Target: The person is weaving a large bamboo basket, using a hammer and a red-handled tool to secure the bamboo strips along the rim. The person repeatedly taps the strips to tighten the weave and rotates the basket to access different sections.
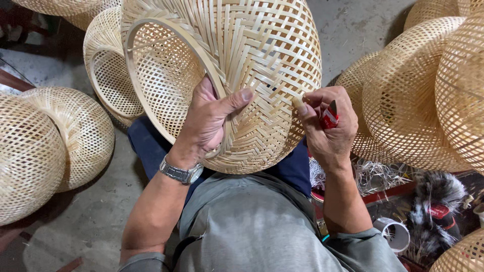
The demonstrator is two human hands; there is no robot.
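— What is seen at the far left?

— Two rounded woven bamboo shades (pixel 48 146) are set on the concrete floor (pixel 96 221), one touching the other. Behind them, a further open-weave shade (pixel 108 70) is leaned just beside the piece being worked.

— And in the middle?

— A large woven bamboo basket (pixel 237 65) is held tilted over the lap, its round rim (pixel 171 75) turned toward the left. It is gripped by the left hand (pixel 206 123): the thumb is pressed flat against the outer weave while the fingers are hooked inside the rim, so the wall is clamped between them. A metal wristwatch (pixel 180 173) is worn on that wrist. Dark blue trousers (pixel 151 146) are glimpsed beneath the basket, and a grey shirt (pixel 252 226) fills the foreground.

— What is done at the right?

— A loose strip end (pixel 298 102) at the basket's side is pinched between thumb and forefinger of the right hand (pixel 330 123); a small red-handled tool (pixel 330 117) is tucked under the remaining curled fingers.

— What crowds that side?

— A stack of finished shades (pixel 428 90) is piled close to the right hand. Lower down, pale shavings (pixel 375 176), a white tape roll (pixel 394 234) and a feathery duster (pixel 436 201) are scattered; another woven edge (pixel 461 257) is seen in the corner.
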